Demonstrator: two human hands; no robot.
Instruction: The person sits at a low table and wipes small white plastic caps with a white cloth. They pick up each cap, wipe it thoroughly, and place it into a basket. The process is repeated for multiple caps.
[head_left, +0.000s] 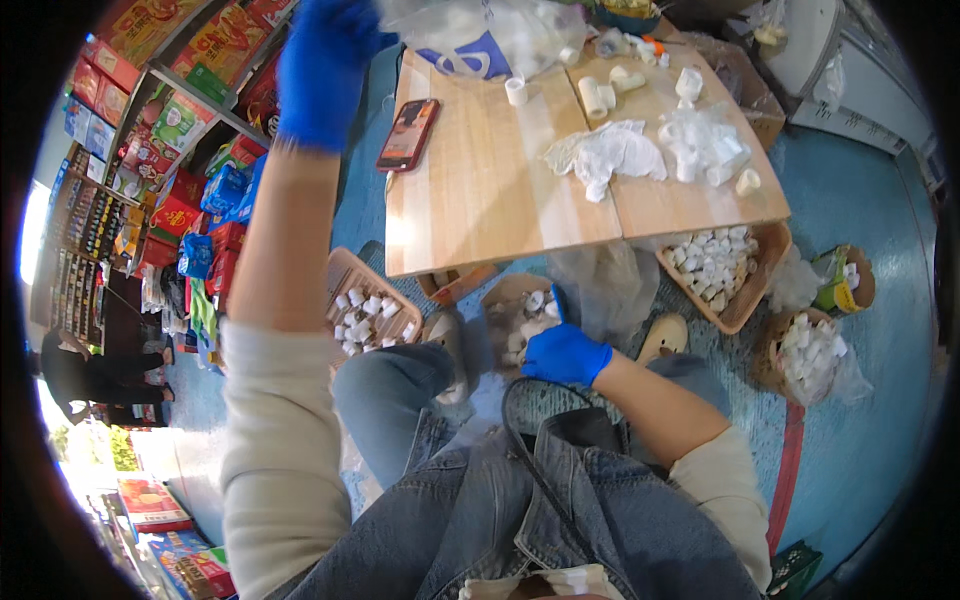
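Note:
My left hand (322, 82), in a blue glove, reaches to the far left corner of the wooden table (495, 202). It is blurred and its fingers run towards the top edge, beside a large translucent plastic bag (487, 37) with a blue print. Whether it grips the bag does not show. My right hand (566, 356), also blue-gloved, is low between my knees, at the near side of a cardboard box (499, 296) that holds white plastic pipe fittings (517, 341). Its fingertips are hidden from above, so a held piece cannot be made out.
On the table lie a phone (409, 135), a crumpled white cloth (611, 154), loose pipe fittings (596, 97) and a small clear bag of fittings (705, 146). Plastic baskets (772, 259) and a filled sack (810, 352) stand on the floor. A person (97, 367) is at far left, near stocked shelves.

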